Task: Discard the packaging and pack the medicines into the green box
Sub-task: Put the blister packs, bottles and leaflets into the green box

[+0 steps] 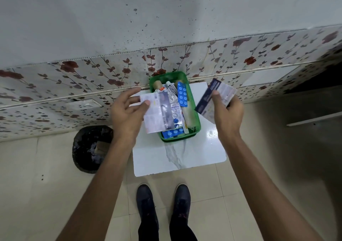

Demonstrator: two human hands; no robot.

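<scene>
Both bare arms are stretched forward and down, well apart. The left hand (127,111) is held with fingers spread and the thumb (143,105) pressed down in a pinch. The right hand (226,109) is raised a little higher, with its fingers curled closed in a tight grip.

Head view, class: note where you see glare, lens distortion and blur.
Head view: glare patches sit on the glossy white table near its right edge; the wide-angle lens bows the tiled wall band into a curve; print on the leaflet in the left hand is too soft to read.
</scene>
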